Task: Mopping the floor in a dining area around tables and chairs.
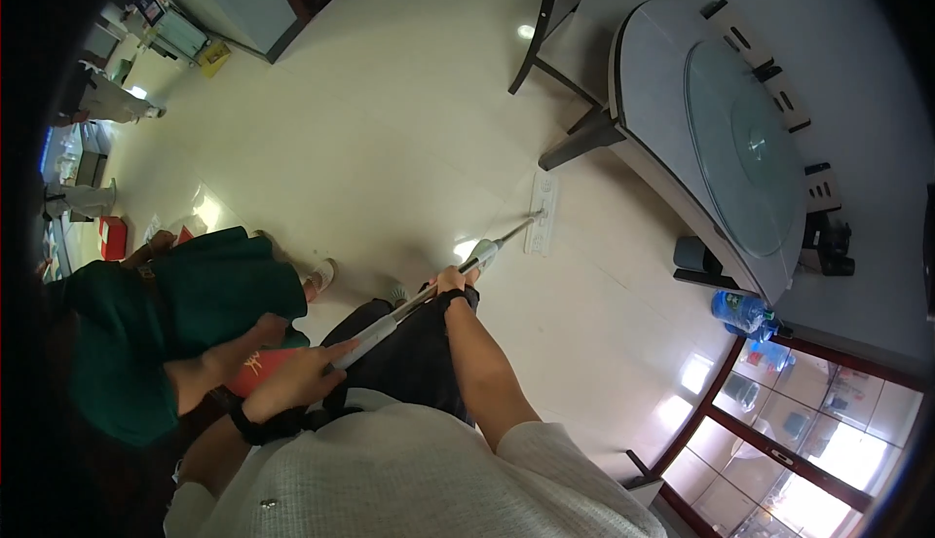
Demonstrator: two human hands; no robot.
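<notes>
Both hands, left (297,379) and right (450,280), clenched on mop handle (409,309); mop head (542,213) near table leg (582,139), may knock it.

Daylight pours in from the glass door (799,441) at lower right, panes blown out nearly white. It bounces off the glossy floor (390,129) as bright patches near the door, and a small hot spot glints further up the tiles. The room reads evenly bright in the middle, with soft shadows under the round table (672,119). Toward the rim everything sinks into a black vignette, heaviest on the left. Straight lines bow hard there, fisheye at work. The shirt (409,480) at the bottom is close and slightly soft; the far left clutter is small and smeared.
</notes>
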